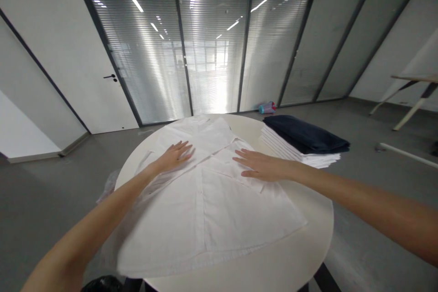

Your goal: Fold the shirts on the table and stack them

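Note:
A white button-front shirt (185, 219) lies spread over a round white table (308, 246), its hem toward me and its button placket running down the middle. Its sleeves are laid across the upper part of the body. My left hand (174, 157) rests on the shirt's upper left, fingers stretched out, with nothing held. On the other side, my right hand (258, 164) lies palm down on the folded sleeve, fingers spread. Both hands touch the cloth.
At the table's right stands a stack of folded white cloth (284, 143) topped by a folded dark navy garment (304, 134). A blue and pink bin-like object (267, 108) lies on the floor by the glass partition (215, 45). A wooden-topped table (415, 79) stands far right.

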Demonstrator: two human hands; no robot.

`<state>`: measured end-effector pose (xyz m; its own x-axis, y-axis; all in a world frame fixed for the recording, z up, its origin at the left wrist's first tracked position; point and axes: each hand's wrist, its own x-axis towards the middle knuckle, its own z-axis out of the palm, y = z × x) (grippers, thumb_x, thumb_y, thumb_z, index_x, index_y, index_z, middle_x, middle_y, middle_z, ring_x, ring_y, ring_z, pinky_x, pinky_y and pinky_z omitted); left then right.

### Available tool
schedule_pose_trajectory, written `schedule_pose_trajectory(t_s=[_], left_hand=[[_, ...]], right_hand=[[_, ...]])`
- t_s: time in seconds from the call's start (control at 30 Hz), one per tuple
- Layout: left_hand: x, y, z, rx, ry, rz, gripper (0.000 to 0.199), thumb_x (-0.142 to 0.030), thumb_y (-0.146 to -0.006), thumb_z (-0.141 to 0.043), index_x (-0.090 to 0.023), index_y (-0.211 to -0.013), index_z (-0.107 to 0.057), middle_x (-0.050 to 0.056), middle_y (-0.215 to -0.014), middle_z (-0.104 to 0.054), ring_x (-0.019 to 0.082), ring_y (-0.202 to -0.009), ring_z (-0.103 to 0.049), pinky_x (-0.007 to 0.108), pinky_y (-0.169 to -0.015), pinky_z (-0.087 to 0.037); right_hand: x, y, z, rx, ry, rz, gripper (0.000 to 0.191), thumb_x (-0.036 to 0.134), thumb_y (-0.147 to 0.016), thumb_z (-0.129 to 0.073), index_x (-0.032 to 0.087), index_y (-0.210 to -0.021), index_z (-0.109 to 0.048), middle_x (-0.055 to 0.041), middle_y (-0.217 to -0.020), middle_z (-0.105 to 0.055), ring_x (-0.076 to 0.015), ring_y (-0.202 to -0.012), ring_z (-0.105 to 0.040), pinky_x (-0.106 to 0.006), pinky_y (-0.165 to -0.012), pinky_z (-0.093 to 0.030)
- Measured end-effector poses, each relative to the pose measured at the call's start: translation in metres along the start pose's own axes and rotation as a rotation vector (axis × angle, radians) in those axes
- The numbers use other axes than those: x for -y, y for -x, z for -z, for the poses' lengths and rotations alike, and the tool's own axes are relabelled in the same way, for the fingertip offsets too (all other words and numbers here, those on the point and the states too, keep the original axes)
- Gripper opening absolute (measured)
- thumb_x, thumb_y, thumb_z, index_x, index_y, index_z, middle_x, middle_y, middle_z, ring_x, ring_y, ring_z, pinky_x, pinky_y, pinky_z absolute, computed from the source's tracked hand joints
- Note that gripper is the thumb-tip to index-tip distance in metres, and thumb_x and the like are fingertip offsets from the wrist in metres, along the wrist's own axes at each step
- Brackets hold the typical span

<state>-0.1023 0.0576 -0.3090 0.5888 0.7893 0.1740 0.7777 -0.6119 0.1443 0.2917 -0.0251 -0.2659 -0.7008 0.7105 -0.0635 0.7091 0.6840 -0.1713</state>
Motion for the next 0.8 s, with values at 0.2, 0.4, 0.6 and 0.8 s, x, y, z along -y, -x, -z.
schedule_pose_trajectory(t_s=[0.2, 0.4, 0.6, 0.8], left_hand=[[-0.03, -0.023, -0.02, 0.166, 0.018, -0.093, 0.065, -0.068, -0.1, -0.022, -0.036, -0.157, -0.028, 0.002, -0.165, -0.023, 0.027, -0.153, -0.016, 0.053, -0.122, -0.013], [-0.049, -0.02, -0.032, 0.165, -0.004, -0.135, 0.063, -0.066, -0.1, -0.025, -0.038, -0.157, -0.025, 0.002, -0.166, -0.02, 0.029, -0.154, -0.013, 0.054, -0.123, -0.01], [-0.074, -0.01, -0.035, 0.159, -0.021, -0.156, 0.066, -0.067, -0.1, -0.023, -0.037, -0.159, -0.02, 0.002, -0.166, -0.018, 0.031, -0.153, -0.013, 0.057, -0.122, -0.011], [-0.085, -0.005, -0.034, 0.135, -0.039, -0.15, 0.067, -0.068, -0.1, -0.023, -0.036, -0.158, -0.023, 0.003, -0.166, -0.019, 0.032, -0.153, -0.015, 0.059, -0.122, -0.012]], right_hand=[[-0.01, 0.015, -0.056, 0.073, -0.004, -0.164, 0.074, 0.066, -0.099, -0.026, 0.025, -0.161, -0.02, -0.009, -0.167, -0.012, -0.0318, -0.152, -0.009, -0.054, -0.123, -0.017], [-0.001, 0.037, -0.04, 0.023, 0.005, -0.13, 0.07, 0.067, -0.096, -0.037, 0.025, -0.15, -0.047, -0.0131, -0.156, -0.042, -0.0346, -0.144, -0.037, -0.052, -0.117, -0.031], [0.0, -0.02, 0.011, -0.158, -0.057, -0.135, 0.045, 0.053, -0.1, -0.043, 0.021, -0.115, -0.071, -0.0121, -0.122, -0.069, -0.0278, -0.11, -0.065, -0.04, -0.095, -0.05], [-0.038, -0.152, 0.051, -0.346, -0.53, -0.42, 0.011, 0.026, -0.091, -0.067, 0.017, -0.095, -0.073, -0.0086, -0.12, -0.071, -0.0229, -0.106, -0.068, -0.032, -0.099, -0.049]])
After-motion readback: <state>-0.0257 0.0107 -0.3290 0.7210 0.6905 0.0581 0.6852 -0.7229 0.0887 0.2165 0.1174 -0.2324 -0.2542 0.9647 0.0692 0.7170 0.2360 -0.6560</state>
